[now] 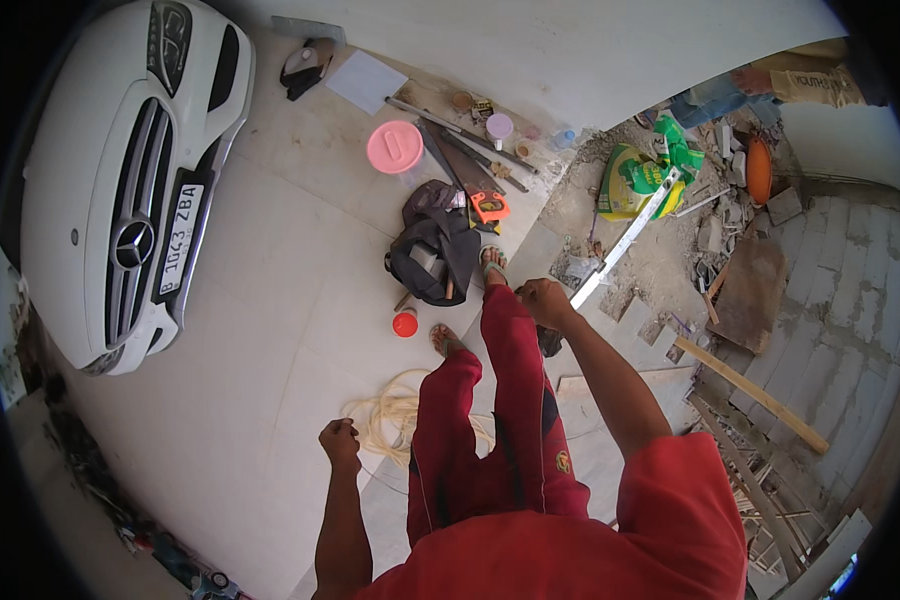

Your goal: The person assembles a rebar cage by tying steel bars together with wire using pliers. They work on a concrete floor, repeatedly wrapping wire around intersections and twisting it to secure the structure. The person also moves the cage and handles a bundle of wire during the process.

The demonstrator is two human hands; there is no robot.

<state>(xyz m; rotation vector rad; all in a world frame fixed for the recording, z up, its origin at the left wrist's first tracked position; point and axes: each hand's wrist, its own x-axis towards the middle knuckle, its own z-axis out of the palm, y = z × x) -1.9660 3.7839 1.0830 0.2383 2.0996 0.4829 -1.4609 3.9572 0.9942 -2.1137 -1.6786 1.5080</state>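
Observation:
My left hand (340, 442) hangs out to the left with its fingers curled in, near the coil of pale hose (385, 412) on the floor. Whether anything is in it is hidden. My right hand (543, 303) is held forward beside my right knee, fingers bent together. Its grip is too small to read. A dark thing (549, 341) shows just below that hand; I cannot tell if they touch. In front of my feet lies an open black tool bag (455, 240), with an orange-handled saw (490, 207) next to it. A red round container (405, 322) stands near my left foot.
A white car (80, 180) stands at the left. Pink lidded tub (395, 147), metal bars (450, 125) and paper (366, 80) lie ahead. At right are a long metal straightedge (625, 240), a green-yellow sack (630, 182), rubble, a wooden plank (755, 395) and another person's sleeve (818, 88).

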